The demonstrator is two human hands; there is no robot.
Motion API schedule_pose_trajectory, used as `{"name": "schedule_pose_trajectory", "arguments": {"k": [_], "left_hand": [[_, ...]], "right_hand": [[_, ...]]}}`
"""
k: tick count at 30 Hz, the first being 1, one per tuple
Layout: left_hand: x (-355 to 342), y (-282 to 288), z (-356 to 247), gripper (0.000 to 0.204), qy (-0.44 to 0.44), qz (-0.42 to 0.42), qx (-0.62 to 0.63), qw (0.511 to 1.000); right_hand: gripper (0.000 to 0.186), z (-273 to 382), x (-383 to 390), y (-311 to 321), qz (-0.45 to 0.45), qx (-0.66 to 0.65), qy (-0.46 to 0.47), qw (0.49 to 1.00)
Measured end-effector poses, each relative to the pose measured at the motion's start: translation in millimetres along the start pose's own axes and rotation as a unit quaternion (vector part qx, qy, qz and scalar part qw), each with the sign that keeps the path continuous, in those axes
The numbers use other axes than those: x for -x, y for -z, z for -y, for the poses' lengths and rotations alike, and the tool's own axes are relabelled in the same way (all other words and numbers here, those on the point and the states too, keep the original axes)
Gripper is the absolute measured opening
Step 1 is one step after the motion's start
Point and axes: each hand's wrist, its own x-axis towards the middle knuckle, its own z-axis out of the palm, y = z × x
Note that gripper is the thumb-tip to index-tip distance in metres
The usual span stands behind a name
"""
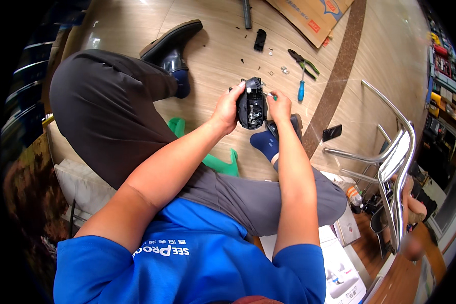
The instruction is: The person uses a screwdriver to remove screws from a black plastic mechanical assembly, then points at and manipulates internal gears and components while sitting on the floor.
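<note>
My left hand (225,109) is closed round the left side of an opened black housing (245,107), its thumb near the upper end. Metal and dark mechanical parts show inside the housing's open face. At its right edge my right hand (280,107) is closed in a pinch, with a small green and light-coloured piece showing by the fingertips; I cannot make out what it is. Beyond the hands, a blue-handled screwdriver (301,91) and dark pliers with green-edged handles (304,64) lie on the floor. A black plastic cover (259,39) rests farther off, with small metal parts (285,70) nearby.
A cardboard sheet (309,23) lies at the far side. To the right are a black phone (332,133) and a chrome-framed chair (408,131). A green plastic piece (223,164) sits between my legs. Part of another person (415,205) shows at the right, before crowded shelves (443,86).
</note>
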Motion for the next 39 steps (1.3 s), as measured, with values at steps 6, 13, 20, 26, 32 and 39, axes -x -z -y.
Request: {"name": "schedule_pose_trajectory", "arguments": {"k": [6, 13, 20, 26, 32, 39], "left_hand": [[2.7, -2.5, -8.2, 0.029, 0.015, -0.092, 0.033, 0.995], [-4.1, 6.0, -8.4, 0.045, 0.031, -0.124, 0.008, 0.992], [-7.0, 6.1, -11.0, 0.044, 0.034, -0.119, -0.002, 0.992], [-4.4, 0.3, -10.8, 0.039, -0.003, -0.089, -0.043, 0.995], [6.2, -4.5, -15.2, 0.036, -0.018, -0.049, -0.061, 0.997], [6.7, -3.9, -4.4, 0.039, -0.005, -0.078, -0.135, 0.988]], "right_hand": [[0.02, 10.9, -33.3, -58.9, 0.025, 0.077, -0.047, 0.996], [0.02, 17.8, -59.1, -75.5, 0.026, 0.092, -0.019, 0.995], [0.029, 5.6, -68.3, -79.9, 0.03, 0.051, -0.016, 0.998], [0.025, 17.4, -60.6, -1.7, 0.006, -0.051, 0.051, 0.997], [0.013, 90.6, 3.2, 123.3, 0.069, -0.047, 0.168, 0.982], [0.015, 136.6, 101.3, 132.9, 0.06, 0.12, 0.313, 0.94]]}}
